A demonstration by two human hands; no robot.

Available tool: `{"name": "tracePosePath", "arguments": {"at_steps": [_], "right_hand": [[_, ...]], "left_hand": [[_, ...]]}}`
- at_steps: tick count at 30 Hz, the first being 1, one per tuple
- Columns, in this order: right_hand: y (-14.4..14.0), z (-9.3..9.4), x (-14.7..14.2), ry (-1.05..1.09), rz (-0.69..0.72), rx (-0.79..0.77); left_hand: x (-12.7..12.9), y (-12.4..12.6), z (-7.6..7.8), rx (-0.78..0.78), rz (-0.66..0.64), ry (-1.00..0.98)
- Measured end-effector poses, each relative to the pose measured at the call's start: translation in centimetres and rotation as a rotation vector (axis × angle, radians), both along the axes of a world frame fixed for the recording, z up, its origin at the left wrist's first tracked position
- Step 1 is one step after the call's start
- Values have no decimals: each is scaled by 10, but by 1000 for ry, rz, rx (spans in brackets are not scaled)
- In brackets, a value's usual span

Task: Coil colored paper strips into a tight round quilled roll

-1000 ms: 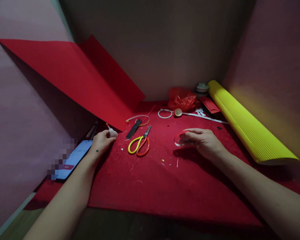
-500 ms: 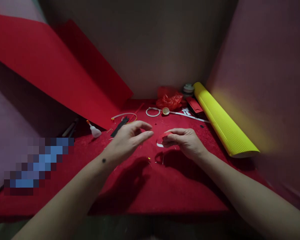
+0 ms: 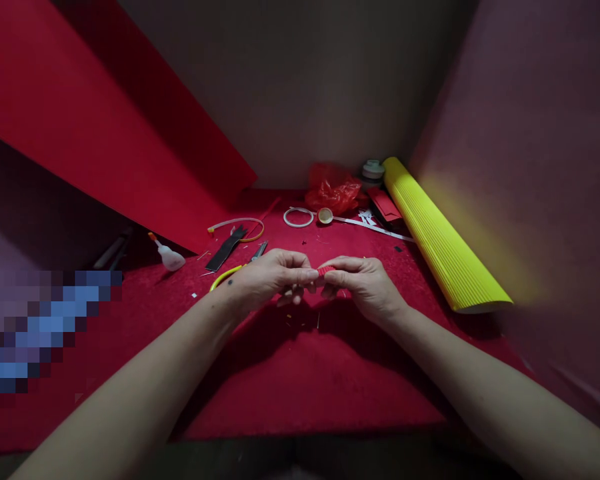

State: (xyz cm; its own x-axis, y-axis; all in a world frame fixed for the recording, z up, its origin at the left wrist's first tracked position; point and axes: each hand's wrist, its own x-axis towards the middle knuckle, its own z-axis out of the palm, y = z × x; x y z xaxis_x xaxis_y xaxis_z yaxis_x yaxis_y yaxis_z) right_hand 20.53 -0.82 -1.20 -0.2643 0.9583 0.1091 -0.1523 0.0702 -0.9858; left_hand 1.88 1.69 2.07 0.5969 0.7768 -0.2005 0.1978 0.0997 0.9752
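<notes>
Between my two hands is a small red corrugated paper strip, bent into a curl; most of it is hidden by fingers. My left hand pinches its left end between thumb and fingers. From the other side my right hand grips it the same way, and the fingertips of both hands nearly meet. Scissors with yellow handles lie on the cloth just beyond my left wrist, partly covered by it. A black strip with a fringed end rests behind them.
A yellow corrugated roll lies at right. Behind are a red plastic bag, a lidded jar, a white coil and a tape-like roll. At left are a small glue bottle and a large red sheet. Scraps dot the red cloth.
My left hand has moved right and closed on the red strip, which my right hand held alone before. The view has shifted slightly, and the yellow-handled scissors now show.
</notes>
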Motion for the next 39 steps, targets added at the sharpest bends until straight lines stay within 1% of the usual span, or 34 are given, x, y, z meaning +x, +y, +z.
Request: {"name": "tracePosePath", "arguments": {"at_steps": [3, 7, 12, 14, 19, 24, 28, 31, 39], "right_hand": [[0, -4, -2, 57, 15, -53], [0, -5, -4, 126, 18, -90], [2, -4, -3, 136, 39, -136], [4, -5, -3, 120, 45, -125], [6, -4, -1, 26, 25, 2], [5, 2, 4, -55, 72, 47], [4, 5, 6, -66, 90, 7], [4, 3, 5, -30, 93, -28], [3, -2, 1, 36, -5, -31]], "left_hand": [[-1, 0, -4, -12, 2, -6], [1, -2, -5, -9, 49, -33], [5, -5, -6, -42, 119, -102], [5, -5, -7, -65, 141, -109], [5, -5, -7, -144, 169, -154], [6, -5, -7, -164, 175, -160], [7, -5, -8, -180, 171, -161], [6, -4, -8, -188, 154, -163], [5, -5, -7, -236, 74, -223]]}}
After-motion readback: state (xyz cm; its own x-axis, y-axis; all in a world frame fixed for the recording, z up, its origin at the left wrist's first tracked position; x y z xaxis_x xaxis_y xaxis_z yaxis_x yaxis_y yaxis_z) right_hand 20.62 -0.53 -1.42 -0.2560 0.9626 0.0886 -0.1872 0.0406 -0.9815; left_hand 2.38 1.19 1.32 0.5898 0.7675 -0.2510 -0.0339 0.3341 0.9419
